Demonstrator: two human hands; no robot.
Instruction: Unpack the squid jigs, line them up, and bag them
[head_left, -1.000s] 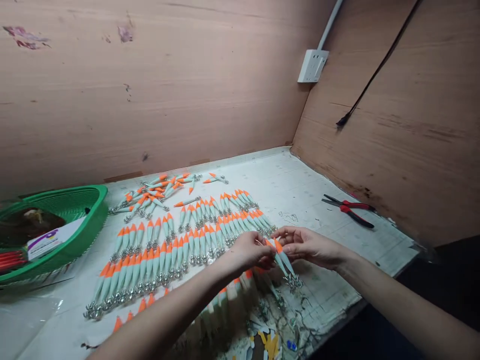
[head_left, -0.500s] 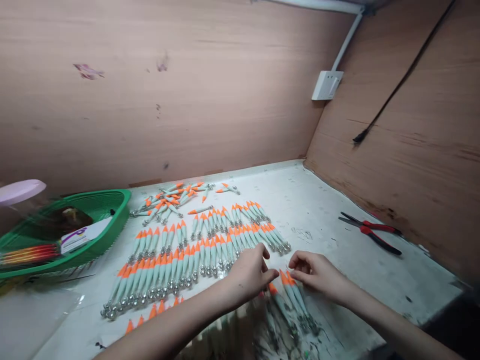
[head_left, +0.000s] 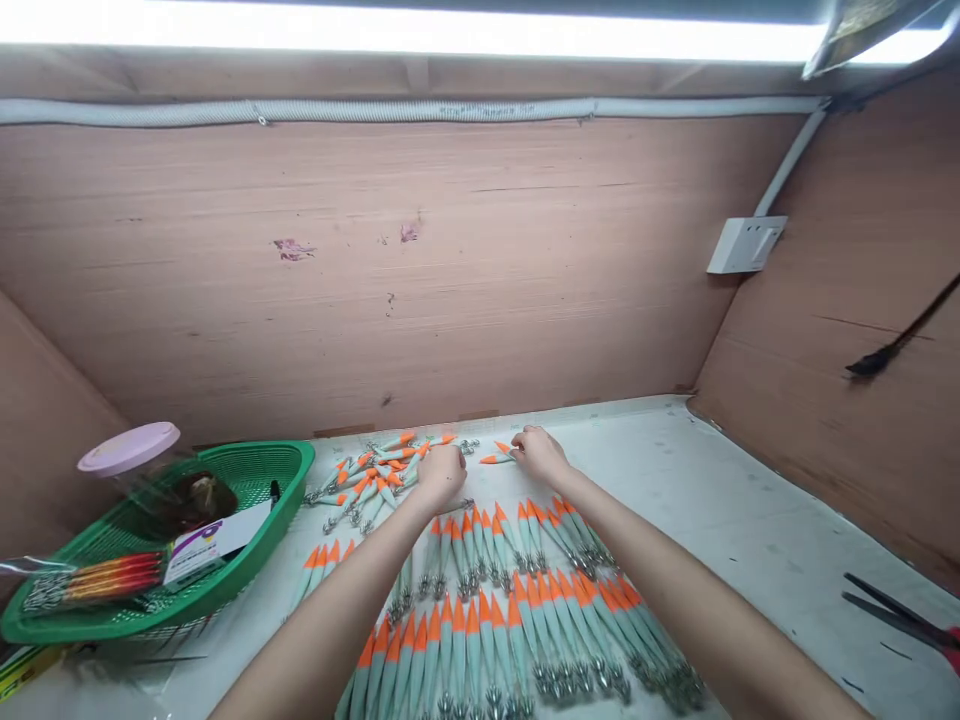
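Note:
Pale green squid jigs with orange tips and metal hook crowns lie in rows (head_left: 472, 650) on the white table. Behind them is a loose pile of squid jigs (head_left: 367, 480). My left hand (head_left: 442, 476) is at the right side of this pile, its fingers curled under and hidden. What it holds, if anything, I cannot make out. To its right, my right hand (head_left: 538, 455) has its fingers closed over two squid jigs (head_left: 498, 455), whose orange tips point left out of the grip.
At left stands a green basket (head_left: 300, 480) holding a pink-lidded jar (head_left: 129, 447), a card box and red-yellow sticks. Pliers (head_left: 900, 615) lie at the right edge. Wooden panels enclose the table, with a socket (head_left: 748, 245) on the wall.
Both my hands have moved from the front jigs to the back of the table by the loose pile. The view has tilted up and turned left, bringing the lamp into sight.

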